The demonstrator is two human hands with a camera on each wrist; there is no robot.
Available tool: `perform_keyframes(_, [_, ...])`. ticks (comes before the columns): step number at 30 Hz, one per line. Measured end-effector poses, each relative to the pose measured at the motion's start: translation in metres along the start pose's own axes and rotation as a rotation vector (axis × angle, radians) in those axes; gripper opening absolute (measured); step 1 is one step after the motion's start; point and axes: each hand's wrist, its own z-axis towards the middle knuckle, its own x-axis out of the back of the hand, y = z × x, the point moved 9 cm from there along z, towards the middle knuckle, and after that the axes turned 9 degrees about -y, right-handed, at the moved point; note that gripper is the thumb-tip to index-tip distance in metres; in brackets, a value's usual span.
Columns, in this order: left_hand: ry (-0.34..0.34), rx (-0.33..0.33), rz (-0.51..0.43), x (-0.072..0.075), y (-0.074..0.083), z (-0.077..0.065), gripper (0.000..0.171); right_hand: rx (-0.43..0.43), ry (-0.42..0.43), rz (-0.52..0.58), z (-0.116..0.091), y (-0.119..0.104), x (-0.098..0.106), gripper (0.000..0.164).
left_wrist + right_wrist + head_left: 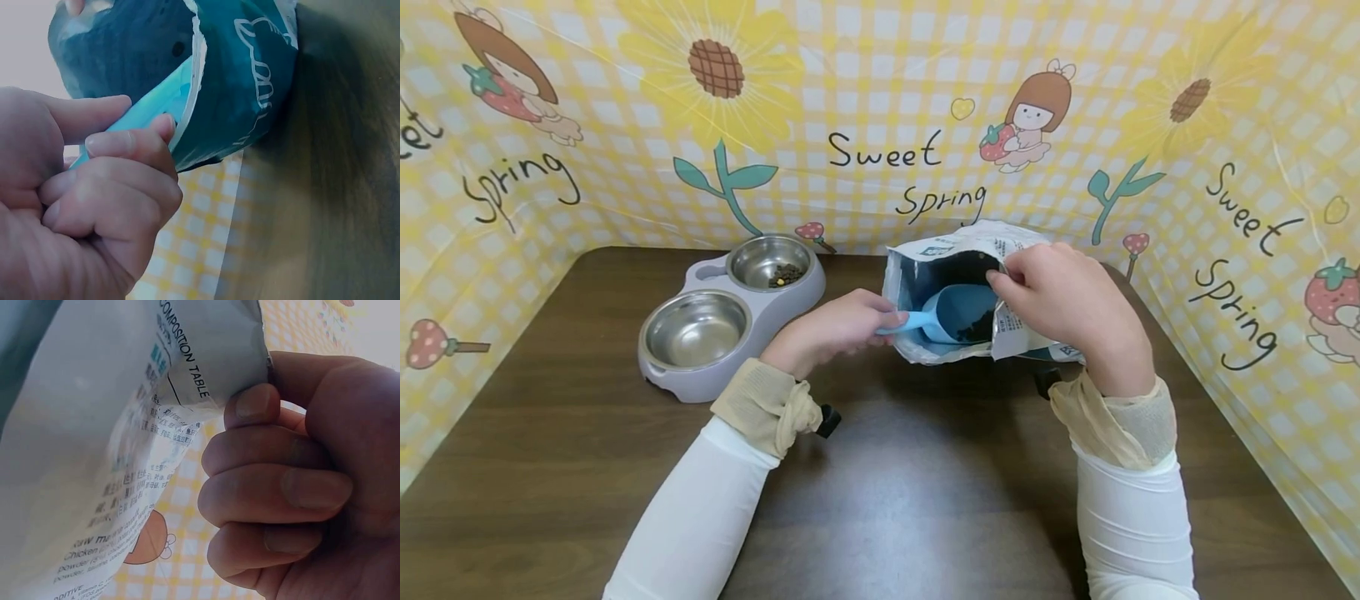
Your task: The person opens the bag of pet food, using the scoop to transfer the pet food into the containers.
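Yellow-and-white checked cloth (880, 75) with printed sunflowers wraps the back and sides here, behind a dark brown wood-look table (880, 517). Off to the left sits a pale grey plastic feeder stand (767, 317) with two round steel bowls (700, 329), the far one holding some brown kibble (786, 275).

Main item is the light-blue plastic scoop (958, 304), its cup inside the mouth of a teal-and-white printed food bag (1018, 333), with small dark pellets (977, 327) in it. The person's left hand (835, 329) pinches the scoop's handle between thumb and fingers; the right hand (1063, 292) pinches the bag's rim, other fingers curled in.

Handling-wise, the scoop looks light and stiff, so a handle pinch is probably fine, though gripping nearer the cup should resist twisting under a load. Bag's another story: thin, floppy, maybe a bit slick, and can't tell how full. Rim's the spot to hold imo, otherwise it could fold onto the scoop. Pellets look dry and would likely roll if spilled.
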Motion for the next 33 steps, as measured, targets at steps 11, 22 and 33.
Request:
perform_keyframes(11, [-0.065, -0.035, -0.165, 0.018, -0.001, -0.012, 0.033, -0.007, 0.02, 0.008, -0.001, 0.003, 0.005, 0.048])
perform_keyframes(22, [-0.087, -0.063, -0.228, 0.029, 0.0, -0.022, 0.035, -0.001, 0.029, 0.012, -0.003, 0.004, 0.004, 0.049])
perform_keyframes(33, [-0.165, -0.105, -0.299, 0.042, 0.001, -0.041, 0.036, -0.005, 0.04, 0.007, -0.002, 0.006, 0.006, 0.05])
